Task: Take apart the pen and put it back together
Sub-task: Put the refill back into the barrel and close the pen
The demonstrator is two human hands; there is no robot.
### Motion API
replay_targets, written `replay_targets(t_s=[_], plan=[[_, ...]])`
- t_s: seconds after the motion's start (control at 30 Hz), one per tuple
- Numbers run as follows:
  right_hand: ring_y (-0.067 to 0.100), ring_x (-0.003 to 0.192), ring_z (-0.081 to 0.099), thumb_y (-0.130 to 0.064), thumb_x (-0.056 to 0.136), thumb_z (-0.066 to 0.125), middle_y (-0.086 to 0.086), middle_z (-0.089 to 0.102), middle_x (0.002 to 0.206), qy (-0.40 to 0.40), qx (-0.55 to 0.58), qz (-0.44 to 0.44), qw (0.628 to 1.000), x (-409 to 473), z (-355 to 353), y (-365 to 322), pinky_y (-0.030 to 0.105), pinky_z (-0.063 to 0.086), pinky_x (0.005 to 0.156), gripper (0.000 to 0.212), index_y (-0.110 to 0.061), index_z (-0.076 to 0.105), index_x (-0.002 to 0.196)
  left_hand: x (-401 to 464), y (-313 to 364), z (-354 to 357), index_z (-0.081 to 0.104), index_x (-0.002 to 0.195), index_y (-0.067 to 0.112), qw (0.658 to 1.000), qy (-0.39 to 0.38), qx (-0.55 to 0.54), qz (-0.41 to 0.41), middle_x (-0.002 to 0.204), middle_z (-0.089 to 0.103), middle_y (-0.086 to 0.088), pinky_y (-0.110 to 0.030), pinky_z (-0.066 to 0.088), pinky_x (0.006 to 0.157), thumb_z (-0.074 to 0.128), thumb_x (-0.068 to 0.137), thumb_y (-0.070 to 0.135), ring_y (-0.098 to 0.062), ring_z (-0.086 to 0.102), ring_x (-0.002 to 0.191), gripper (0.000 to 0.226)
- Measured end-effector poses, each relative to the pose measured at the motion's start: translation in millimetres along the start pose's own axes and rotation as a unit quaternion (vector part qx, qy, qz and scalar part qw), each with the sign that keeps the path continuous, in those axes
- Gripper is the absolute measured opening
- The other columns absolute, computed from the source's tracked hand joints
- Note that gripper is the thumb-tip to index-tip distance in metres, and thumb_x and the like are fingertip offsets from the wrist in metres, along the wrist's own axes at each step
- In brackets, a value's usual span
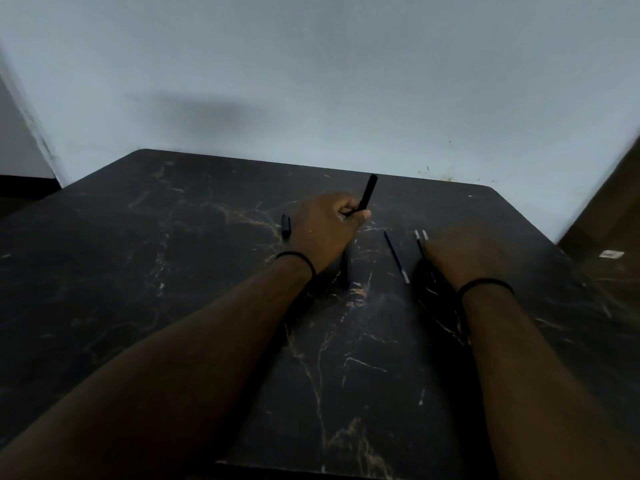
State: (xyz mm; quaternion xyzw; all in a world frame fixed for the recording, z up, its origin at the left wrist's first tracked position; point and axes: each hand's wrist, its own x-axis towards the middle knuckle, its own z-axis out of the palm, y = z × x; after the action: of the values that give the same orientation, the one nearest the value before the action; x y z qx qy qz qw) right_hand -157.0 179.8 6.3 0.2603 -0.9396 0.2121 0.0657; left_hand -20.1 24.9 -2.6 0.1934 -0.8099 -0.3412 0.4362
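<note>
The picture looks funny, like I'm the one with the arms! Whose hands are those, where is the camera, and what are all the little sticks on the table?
There is no machine here. The camera sits on a person's head and looks down, so you see that person's own two arms. The left hand holds up a black pen barrel. The right hand rests low over some thin pen refills; whether it grips them is hidden. On the dark marble table lie one more thin refill between the hands, and a small black cap left of the left hand. So the pen is in pieces right now.
</note>
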Motion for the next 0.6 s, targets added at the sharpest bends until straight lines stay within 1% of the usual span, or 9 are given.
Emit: replay_targets(t_s=[0.1,0.2,0.23,0.33,0.4,0.43,0.47,0.53,0.6], plan=[[0.036,0.1,0.062,-0.043,0.095,0.051,0.014,0.068,0.106,0.011,0.007,-0.006,1.0,-2.5,0.1,-2.1,0.036,0.044,0.081,0.038,-0.012,0.072,0.097,0.6,-0.7,0.4,0.075,0.089,0.019,1.0,0.0,-0.004,0.006,0.077,0.065,0.017,-0.021,0.055,0.072,0.074,0.085,0.028,0.002,0.064,0.075,0.011],[0.035,0.086,0.062,-0.026,0.087,0.06,0.018,0.068,0.095,0.002,0.018,-0.009,1.0,-3.5,0.3,-5.3,0.031,0.042,0.072,0.021,-0.012,0.061,0.071,1.3,-2.4,1.0,0.074,0.09,0.022,1.0,-0.007,-0.004,0.003,0.076,0.064,0.022,-0.021,0.055,0.074,0.073,0.085,0.03,0.002,0.065,0.077,0.009],[0.036,0.085,0.062,-0.023,0.085,0.061,0.019,0.068,0.095,-0.004,0.012,-0.009,1.0,-3.8,0.4,-6.5,0.031,0.042,0.071,0.02,-0.012,0.059,0.069,1.5,-3.0,1.2,0.074,0.09,0.023,1.0,-0.007,-0.001,0.003,0.075,0.062,0.024,-0.019,0.055,0.073,0.074,0.085,0.031,0.004,0.064,0.076,0.009],[0.038,0.092,0.063,-0.019,0.083,0.063,0.02,0.067,0.1,-0.009,0.005,-0.01,1.0,-4.9,1.4,-9.6,0.031,0.042,0.072,0.013,-0.007,0.067,0.081,2.0,-3.9,1.6,0.074,0.088,0.024,1.0,-0.002,0.003,0.007,0.072,0.059,0.028,-0.013,0.052,0.07,0.074,0.084,0.032,0.01,0.061,0.073,0.008],[0.037,0.091,0.063,-0.017,0.079,0.066,0.019,0.067,0.098,-0.011,0.003,-0.01,1.0,-5.6,2.2,-11.5,0.029,0.041,0.069,0.009,-0.008,0.066,0.08,1.6,-3.1,1.0,0.071,0.083,0.03,1.0,-0.006,-0.001,0.005,0.07,0.059,0.029,-0.006,0.048,0.066,0.074,0.084,0.032,0.014,0.06,0.07,0.003],[0.037,0.089,0.063,-0.016,0.078,0.067,0.019,0.067,0.097,-0.016,0.004,-0.01,1.0,-5.8,2.5,-12.6,0.029,0.041,0.068,0.008,-0.009,0.064,0.078,1.5,-2.8,0.7,0.069,0.081,0.033,1.0,-0.007,0.0,0.002,0.069,0.059,0.029,-0.005,0.047,0.064,0.074,0.084,0.032,0.015,0.059,0.07,0.006],[0.036,0.086,0.062,-0.016,0.077,0.068,0.018,0.067,0.096,-0.021,0.005,-0.009,1.0,-6.4,2.5,-13.5,0.029,0.042,0.068,0.009,-0.01,0.062,0.075,1.6,-2.7,0.7,0.067,0.08,0.034,1.0,-0.008,0.0,0.0,0.069,0.059,0.028,-0.006,0.048,0.065,0.074,0.084,0.032,0.013,0.06,0.07,0.008],[0.032,0.078,0.058,-0.016,0.076,0.07,0.016,0.067,0.093,-0.024,0.006,-0.013,1.0,-7.8,2.3,-14.7,0.028,0.042,0.066,0.012,-0.011,0.06,0.072,2.0,-2.6,0.4,0.069,0.082,0.032,1.0,-0.011,0.003,0.0,0.071,0.061,0.026,-0.015,0.052,0.069,0.073,0.084,0.033,0.007,0.062,0.073,0.005],[0.033,0.082,0.06,-0.017,0.075,0.07,0.016,0.067,0.095,-0.022,0.0,-0.018,1.0,-8.2,2.3,-14.7,0.028,0.041,0.066,0.011,-0.013,0.06,0.074,2.1,-2.6,0.2,0.071,0.085,0.029,1.0,-0.015,0.005,0.002,0.073,0.062,0.024,-0.021,0.055,0.072,0.073,0.085,0.033,0.003,0.064,0.076,0.004]])
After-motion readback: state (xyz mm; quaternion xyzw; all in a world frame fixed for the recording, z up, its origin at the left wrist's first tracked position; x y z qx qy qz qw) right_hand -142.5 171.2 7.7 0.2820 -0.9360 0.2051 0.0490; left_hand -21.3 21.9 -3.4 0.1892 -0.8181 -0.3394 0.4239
